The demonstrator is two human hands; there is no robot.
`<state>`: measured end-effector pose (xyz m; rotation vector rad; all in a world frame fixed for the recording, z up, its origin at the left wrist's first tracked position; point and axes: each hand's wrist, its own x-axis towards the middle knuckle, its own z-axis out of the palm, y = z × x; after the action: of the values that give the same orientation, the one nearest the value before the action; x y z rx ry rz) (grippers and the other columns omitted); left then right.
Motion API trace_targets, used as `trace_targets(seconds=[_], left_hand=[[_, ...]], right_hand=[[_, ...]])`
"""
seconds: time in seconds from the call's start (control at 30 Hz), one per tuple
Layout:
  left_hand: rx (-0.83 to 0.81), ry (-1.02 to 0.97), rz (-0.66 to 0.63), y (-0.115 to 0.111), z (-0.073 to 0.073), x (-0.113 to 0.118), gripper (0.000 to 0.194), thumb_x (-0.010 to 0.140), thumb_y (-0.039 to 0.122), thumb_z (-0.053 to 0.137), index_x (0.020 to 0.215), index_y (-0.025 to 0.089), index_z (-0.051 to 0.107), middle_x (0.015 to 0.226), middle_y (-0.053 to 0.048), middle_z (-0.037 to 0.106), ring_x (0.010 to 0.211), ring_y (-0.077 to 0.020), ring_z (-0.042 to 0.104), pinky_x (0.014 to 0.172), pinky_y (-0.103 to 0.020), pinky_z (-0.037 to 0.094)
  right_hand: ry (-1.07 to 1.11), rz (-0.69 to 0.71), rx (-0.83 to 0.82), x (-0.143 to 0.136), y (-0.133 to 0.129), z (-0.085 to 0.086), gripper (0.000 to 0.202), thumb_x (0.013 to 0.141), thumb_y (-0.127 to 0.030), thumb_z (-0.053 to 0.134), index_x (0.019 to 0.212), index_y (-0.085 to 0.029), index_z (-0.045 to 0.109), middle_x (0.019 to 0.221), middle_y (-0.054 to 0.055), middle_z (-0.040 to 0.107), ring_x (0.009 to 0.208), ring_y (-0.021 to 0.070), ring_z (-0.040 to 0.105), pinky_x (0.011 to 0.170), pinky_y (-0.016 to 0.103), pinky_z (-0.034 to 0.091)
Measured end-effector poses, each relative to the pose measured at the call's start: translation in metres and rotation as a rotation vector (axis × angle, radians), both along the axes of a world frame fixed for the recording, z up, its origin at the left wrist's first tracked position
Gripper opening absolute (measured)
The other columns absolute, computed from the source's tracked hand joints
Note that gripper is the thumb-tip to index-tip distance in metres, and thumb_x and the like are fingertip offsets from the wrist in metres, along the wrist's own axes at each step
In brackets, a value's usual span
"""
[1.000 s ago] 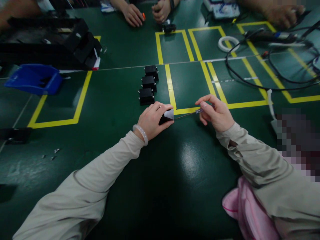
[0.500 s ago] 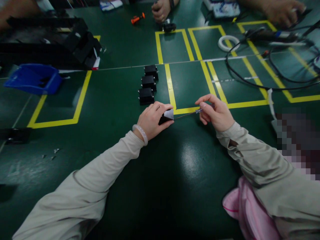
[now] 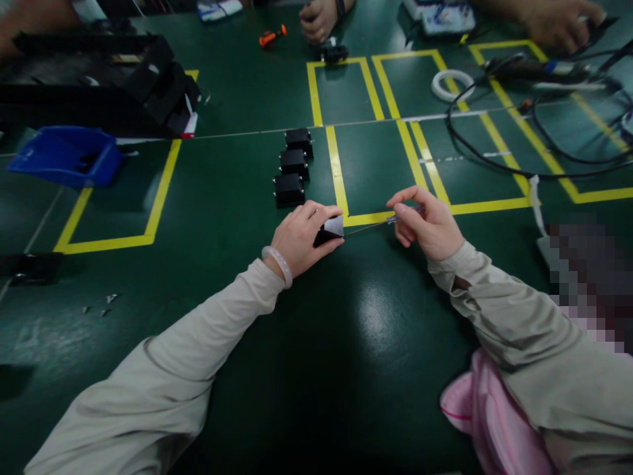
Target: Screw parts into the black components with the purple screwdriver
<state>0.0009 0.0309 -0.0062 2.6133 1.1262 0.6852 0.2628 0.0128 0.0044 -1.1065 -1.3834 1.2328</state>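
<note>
My left hand [image 3: 302, 239] is closed around a small black block [image 3: 324, 234] with a pale end face, holding it on the green table. My right hand [image 3: 426, 223] grips the handle of a screwdriver [image 3: 368, 228]. Its thin shaft points left, and the tip meets the right end of the block near my left fingertips. Whether the tip sits in a screw is too small to tell. Just beyond my left hand, three similar black blocks [image 3: 289, 189] stand in a row, with small bright screws sticking out at their sides.
Several loose screws [image 3: 111, 299] lie at the left. A blue bin [image 3: 69, 158] and long black housings [image 3: 99, 86] are beyond them. A tape roll [image 3: 452, 86] and a black cable [image 3: 475, 150] lie at the right. Across the table is another person's hand [image 3: 319, 21]; pink cloth [image 3: 499, 415] lies near right.
</note>
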Motion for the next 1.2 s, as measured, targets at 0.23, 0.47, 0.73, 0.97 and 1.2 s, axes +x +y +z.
trace_targets(seconds=[0.23, 0.47, 0.73, 0.97, 1.2], left_hand=[[0.012, -0.007, -0.003, -0.0002, -0.0017, 0.0001, 0.040, 0.094, 0.036, 0.067, 0.128, 0.018, 0.057, 0.120, -0.011, 0.065, 0.110, -0.0262, 0.063, 0.095, -0.042, 0.054], [0.004, 0.002, 0.005, -0.0003, -0.0004, 0.0001, 0.041, 0.093, 0.035, 0.068, 0.129, 0.018, 0.057, 0.120, -0.011, 0.065, 0.110, -0.0261, 0.063, 0.095, -0.042, 0.054], [0.012, -0.006, -0.004, -0.0003, -0.0003, -0.0001, 0.040, 0.094, 0.036, 0.067, 0.129, 0.018, 0.057, 0.119, -0.011, 0.065, 0.109, -0.0261, 0.063, 0.094, -0.042, 0.054], [0.006, 0.000, 0.004, -0.0001, -0.0005, 0.0001, 0.041, 0.094, 0.036, 0.067, 0.129, 0.018, 0.056, 0.120, -0.011, 0.065, 0.109, -0.0259, 0.063, 0.093, -0.042, 0.054], [-0.008, 0.006, 0.007, -0.0002, 0.0001, 0.0003, 0.040, 0.094, 0.036, 0.067, 0.129, 0.019, 0.056, 0.120, -0.011, 0.065, 0.110, -0.0260, 0.062, 0.094, -0.043, 0.053]], right_hand=[[0.073, -0.004, 0.001, -0.0025, 0.0012, -0.0009, 0.031, 0.089, -0.046, 0.072, 0.096, -0.021, 0.056, 0.045, -0.013, 0.041, 0.034, 0.0066, 0.041, 0.036, 0.021, 0.038], [0.067, 0.004, -0.006, -0.0020, 0.0000, 0.0008, 0.026, 0.090, -0.041, 0.071, 0.097, -0.021, 0.056, 0.044, -0.012, 0.044, 0.034, 0.0069, 0.043, 0.036, 0.020, 0.037], [0.060, 0.011, 0.006, -0.0017, 0.0008, -0.0005, 0.030, 0.090, -0.048, 0.070, 0.094, -0.021, 0.057, 0.041, -0.014, 0.036, 0.031, 0.0063, 0.036, 0.034, 0.022, 0.036], [0.049, 0.020, 0.010, -0.0007, 0.0005, 0.0004, 0.021, 0.090, -0.033, 0.069, 0.100, -0.021, 0.054, 0.048, -0.011, 0.050, 0.036, 0.0074, 0.047, 0.037, 0.020, 0.035], [0.139, 0.024, -0.021, -0.0021, 0.0009, -0.0010, 0.019, 0.093, -0.037, 0.063, 0.094, -0.020, 0.056, 0.044, -0.014, 0.033, 0.034, 0.0059, 0.033, 0.036, 0.021, 0.038]])
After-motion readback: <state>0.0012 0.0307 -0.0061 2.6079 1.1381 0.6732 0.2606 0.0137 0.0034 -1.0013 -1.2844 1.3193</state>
